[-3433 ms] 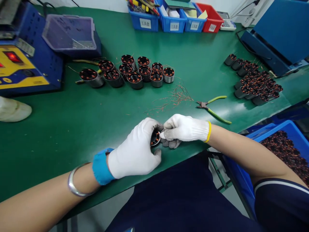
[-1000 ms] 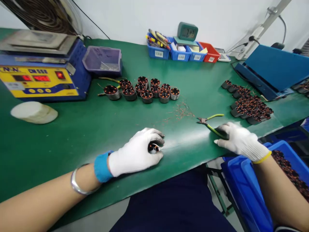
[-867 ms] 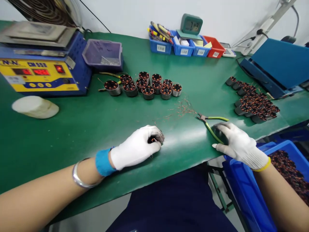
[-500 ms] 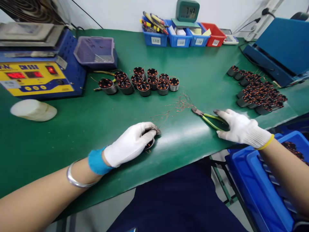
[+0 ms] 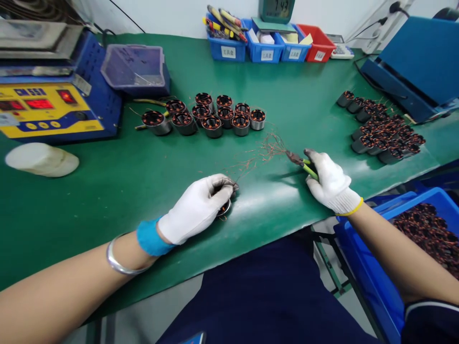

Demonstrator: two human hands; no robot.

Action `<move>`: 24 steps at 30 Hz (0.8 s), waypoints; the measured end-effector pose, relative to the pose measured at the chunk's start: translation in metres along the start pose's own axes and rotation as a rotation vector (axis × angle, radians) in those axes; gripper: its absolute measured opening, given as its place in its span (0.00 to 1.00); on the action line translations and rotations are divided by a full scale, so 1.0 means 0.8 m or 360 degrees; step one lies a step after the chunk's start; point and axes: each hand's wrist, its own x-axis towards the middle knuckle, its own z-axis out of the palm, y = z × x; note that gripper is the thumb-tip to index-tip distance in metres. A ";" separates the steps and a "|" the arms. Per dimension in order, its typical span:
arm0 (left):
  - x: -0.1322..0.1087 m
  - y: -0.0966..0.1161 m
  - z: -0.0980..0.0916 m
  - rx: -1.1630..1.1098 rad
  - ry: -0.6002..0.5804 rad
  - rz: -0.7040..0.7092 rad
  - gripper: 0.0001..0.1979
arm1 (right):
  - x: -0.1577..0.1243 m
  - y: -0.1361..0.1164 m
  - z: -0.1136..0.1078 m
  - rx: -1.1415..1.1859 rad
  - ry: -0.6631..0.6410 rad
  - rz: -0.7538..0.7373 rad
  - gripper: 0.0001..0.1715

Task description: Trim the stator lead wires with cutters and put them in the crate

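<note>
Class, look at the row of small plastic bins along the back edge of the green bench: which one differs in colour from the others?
The red plastic bin at the right end of the row; the other three bins, to its left, are all blue.

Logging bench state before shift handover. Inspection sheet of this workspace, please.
Surface: green mat, glare near the front edge.
Job's things: wound stator under the left hand; green-handled cutters in the right hand.
Clutter: copper wire offcuts; upright stator group; stator pile; white pad.
Hands: left hand closed on the stator; right hand gripping the cutters.
Cables: black cable by the blue case.
Surroundings: yellow-faced machine, parts bins, blue crate.
</note>
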 end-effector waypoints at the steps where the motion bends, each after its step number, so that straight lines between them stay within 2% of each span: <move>1: 0.000 -0.001 0.001 -0.0010 0.0020 0.0002 0.12 | -0.004 -0.012 -0.004 0.0179 -0.0062 0.0052 0.41; 3: 0.000 -0.003 0.002 -0.0026 0.0051 0.0006 0.11 | -0.012 -0.042 -0.014 0.0627 -0.0381 0.0131 0.38; 6: 0.001 -0.004 0.002 -0.0021 0.0073 0.0001 0.11 | -0.017 -0.082 -0.022 0.1224 -0.1031 0.0213 0.31; 7: 0.001 -0.005 0.001 -0.0016 0.0073 0.0002 0.11 | -0.016 -0.090 -0.022 0.1353 -0.1190 0.0258 0.29; 9: 0.001 -0.005 0.001 -0.0010 0.0065 0.0010 0.11 | -0.011 -0.098 -0.018 0.1498 -0.1383 0.0356 0.26; 13: 0.001 -0.004 0.002 -0.0019 0.0076 0.0031 0.11 | 0.001 -0.099 -0.016 0.1363 -0.1503 0.0382 0.21; 19: 0.002 -0.002 0.002 -0.0002 0.0073 0.0025 0.12 | 0.008 -0.110 -0.034 0.0840 -0.1406 0.0238 0.18; 24: 0.001 -0.001 0.002 0.0025 0.0082 0.0020 0.12 | 0.009 -0.116 -0.040 0.0704 -0.1365 0.0212 0.18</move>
